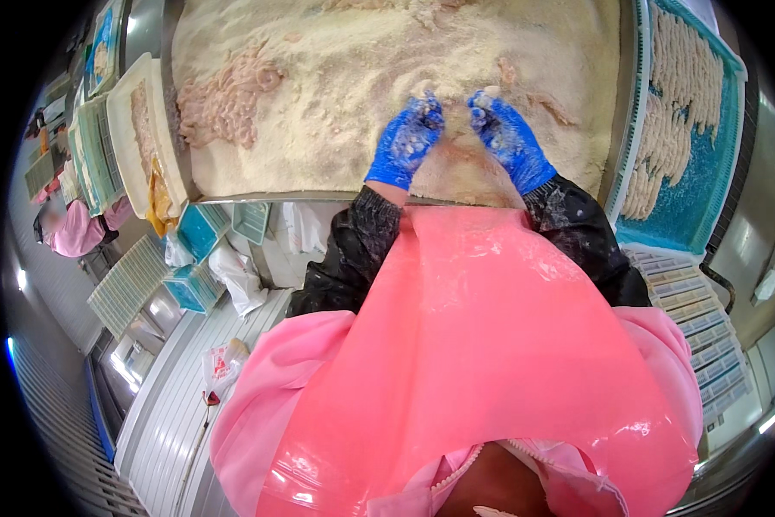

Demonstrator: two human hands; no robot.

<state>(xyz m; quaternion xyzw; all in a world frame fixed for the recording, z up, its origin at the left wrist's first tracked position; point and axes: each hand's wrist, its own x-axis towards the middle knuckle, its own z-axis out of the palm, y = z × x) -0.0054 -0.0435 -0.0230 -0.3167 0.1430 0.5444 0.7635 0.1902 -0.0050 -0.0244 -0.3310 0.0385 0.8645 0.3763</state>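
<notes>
Both hands wear blue gloves dusted with crumbs and hover low over a metal-edged table [318, 197] spread with pale breadcrumbs [336, 112]. My left hand [409, 138] is closed, its fingers curled inward. Just across from it, my right hand [510, 140] is closed too, the fingertips drawn together. Crumb-coated bits show at both sets of fingertips, but what they hold is too small to make out. A heap of raw pink meat strips [230, 99] lies in the crumbs to the left. Beyond my right hand, a few meat pieces [553, 108] lie partly covered by crumbs.
On the right stands a blue tray [702, 194] with rows of crumbed strips [684, 65]. A white tub [122, 95] adjoins the table's left side. Lower left are blue baskets [193, 289], plastic bags [236, 277] and a ribbed metal surface [168, 414]. Another person [75, 228] is far left.
</notes>
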